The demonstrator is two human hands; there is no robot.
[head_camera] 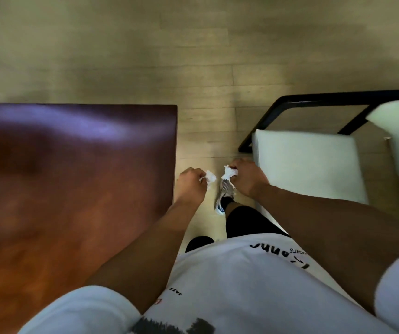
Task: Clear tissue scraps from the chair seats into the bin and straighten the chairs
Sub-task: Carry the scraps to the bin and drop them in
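Here, a narrow lane of pale wood-plank floor [203,141] runs between the straight right edge of the glossy reddish-brown tabletop [73,177] at left and the near-left corner of the chair [307,165] at right, whose flat, cream cushioned seat sits in a thin black frame. Both hands hang over this lane, close together but apart: the left hand [190,184] pinches a crumpled white tissue scrap [209,177] in curled fingers, and the right hand [246,177] grips a second crumpled tissue wad [229,173] likewise. Below them a grey-white sneaker [225,196] stands on the floor.
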